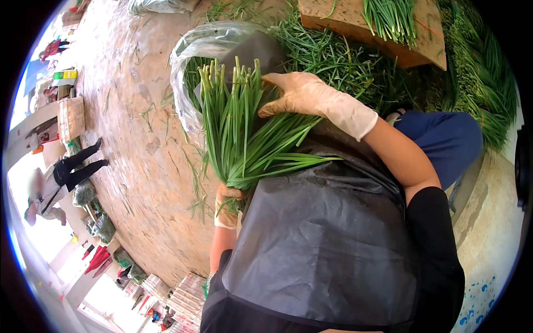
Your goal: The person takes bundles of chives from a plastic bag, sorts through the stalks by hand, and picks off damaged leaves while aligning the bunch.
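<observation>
My left hand (226, 208), in a pale, stained glove, is closed round the lower leafy end of a bunch of garlic chives (239, 122). The bunch stands nearly upright, pale cut stem ends at the top, with many leaves fanning out to the right over my dark apron (322, 244). My right hand (297, 94), gloved too, is beside the stems on their right. Its thumb and fingers are apart in a curve with nothing between them. Whether its fingertips touch the leaves I cannot tell.
Behind the bunch lies an opened clear plastic bag (183, 61). Loose green leaves (333, 61) are heaped beyond my right hand. A wooden block (344, 25) at the top carries more chives (391, 19); large stacked bundles (483, 72) lie far right. A person (64, 175) is at the left.
</observation>
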`<action>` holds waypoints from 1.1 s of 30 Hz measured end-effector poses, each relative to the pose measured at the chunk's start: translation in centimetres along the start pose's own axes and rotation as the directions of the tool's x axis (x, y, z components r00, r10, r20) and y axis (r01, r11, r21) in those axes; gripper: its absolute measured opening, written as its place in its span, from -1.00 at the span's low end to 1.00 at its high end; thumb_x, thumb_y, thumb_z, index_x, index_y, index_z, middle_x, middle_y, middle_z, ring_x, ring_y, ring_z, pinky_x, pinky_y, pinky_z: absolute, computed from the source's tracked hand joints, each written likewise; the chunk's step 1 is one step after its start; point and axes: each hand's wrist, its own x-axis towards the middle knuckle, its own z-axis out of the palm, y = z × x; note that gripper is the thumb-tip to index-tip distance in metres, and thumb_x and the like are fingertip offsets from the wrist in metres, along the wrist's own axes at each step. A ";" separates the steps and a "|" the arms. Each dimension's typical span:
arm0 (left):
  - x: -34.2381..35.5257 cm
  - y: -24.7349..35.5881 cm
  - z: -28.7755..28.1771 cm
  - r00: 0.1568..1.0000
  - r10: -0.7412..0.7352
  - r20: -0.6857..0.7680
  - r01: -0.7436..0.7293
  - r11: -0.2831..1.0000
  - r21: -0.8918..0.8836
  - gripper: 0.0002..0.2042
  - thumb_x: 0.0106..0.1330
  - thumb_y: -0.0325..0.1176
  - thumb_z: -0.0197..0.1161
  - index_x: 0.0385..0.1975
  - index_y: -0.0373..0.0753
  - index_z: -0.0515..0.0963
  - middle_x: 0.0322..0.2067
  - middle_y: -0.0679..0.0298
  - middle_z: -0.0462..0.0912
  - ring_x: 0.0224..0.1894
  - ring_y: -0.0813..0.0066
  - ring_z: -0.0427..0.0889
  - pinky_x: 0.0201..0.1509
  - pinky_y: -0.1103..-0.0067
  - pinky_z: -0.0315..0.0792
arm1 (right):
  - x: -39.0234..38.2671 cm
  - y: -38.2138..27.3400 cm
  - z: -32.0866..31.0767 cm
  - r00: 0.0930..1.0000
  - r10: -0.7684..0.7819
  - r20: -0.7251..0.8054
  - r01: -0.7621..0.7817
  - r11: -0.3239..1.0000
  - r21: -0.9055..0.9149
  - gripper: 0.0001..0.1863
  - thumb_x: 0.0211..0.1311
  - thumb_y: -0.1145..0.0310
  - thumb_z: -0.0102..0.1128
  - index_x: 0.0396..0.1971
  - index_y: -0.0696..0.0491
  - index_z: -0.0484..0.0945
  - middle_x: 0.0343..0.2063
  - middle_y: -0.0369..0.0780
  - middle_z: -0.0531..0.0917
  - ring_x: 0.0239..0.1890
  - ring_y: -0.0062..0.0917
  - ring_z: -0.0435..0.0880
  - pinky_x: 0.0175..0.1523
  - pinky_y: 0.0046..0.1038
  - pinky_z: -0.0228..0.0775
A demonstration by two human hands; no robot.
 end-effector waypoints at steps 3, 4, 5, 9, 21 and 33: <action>0.3 0.4 0.4 1.000 0.004 0.005 -0.004 1.000 0.010 -0.40 -0.27 -0.65 0.19 -0.02 -0.39 0.47 -0.28 0.21 0.57 -0.43 0.47 0.53 -0.37 0.62 0.41 | 1.4 0.1 0.2 0.998 -0.055 -0.007 0.055 0.998 0.011 -0.18 -0.08 -0.29 0.26 0.08 0.04 0.46 -0.11 -0.04 0.63 0.00 -0.18 0.57 0.08 -0.30 0.38; 0.5 0.5 0.6 1.000 0.005 0.007 -0.005 1.000 0.015 -0.40 -0.27 -0.65 0.19 -0.02 -0.39 0.46 -0.28 0.21 0.57 -0.43 0.47 0.53 -0.37 0.62 0.41 | 1.6 0.4 0.4 0.998 -0.056 -0.010 0.056 0.998 0.012 -0.18 -0.08 -0.29 0.26 0.08 0.04 0.46 -0.11 -0.04 0.63 0.00 -0.18 0.57 0.08 -0.30 0.38; 0.5 0.5 0.7 1.000 0.005 0.005 -0.005 1.000 0.014 -0.40 -0.27 -0.65 0.19 -0.02 -0.39 0.46 -0.28 0.21 0.57 -0.43 0.47 0.53 -0.37 0.62 0.41 | 1.6 0.3 0.5 0.995 -0.099 -0.031 0.102 0.984 0.148 -0.21 -0.06 -0.25 0.28 0.05 0.06 0.49 -0.13 -0.03 0.64 -0.02 -0.21 0.59 0.08 -0.34 0.38; 0.4 0.5 0.5 1.000 -0.001 -0.001 0.001 1.000 0.018 -0.40 -0.26 -0.65 0.19 -0.02 -0.39 0.46 -0.29 0.21 0.57 -0.43 0.47 0.52 -0.38 0.62 0.41 | 2.0 0.1 0.7 0.996 -0.082 0.032 0.072 0.966 0.247 -0.27 -0.05 -0.28 0.26 -0.08 0.07 0.59 -0.16 -0.08 0.65 -0.06 -0.24 0.60 0.06 -0.35 0.37; 0.1 0.4 0.1 1.000 -0.001 -0.014 0.001 1.000 0.011 -0.40 -0.26 -0.65 0.19 -0.01 -0.39 0.45 -0.29 0.21 0.57 -0.45 0.47 0.52 -0.39 0.62 0.40 | 0.4 2.6 0.6 0.769 -0.448 -0.455 0.485 0.873 -0.040 -0.72 0.01 0.03 0.30 -0.41 -0.08 0.70 -0.15 -0.10 0.59 0.03 -0.22 0.48 0.18 -0.19 0.16; 0.3 0.3 0.0 1.000 0.002 -0.013 -0.002 1.000 0.008 -0.40 -0.25 -0.65 0.19 -0.01 -0.39 0.45 -0.30 0.20 0.57 -0.46 0.47 0.51 -0.41 0.62 0.39 | -2.3 1.1 -0.3 0.772 -0.574 -0.275 0.251 0.672 -0.697 -0.68 0.11 -0.09 0.12 -0.60 -0.19 0.62 -0.40 -0.38 0.58 -0.12 -0.48 0.53 0.26 -0.17 0.08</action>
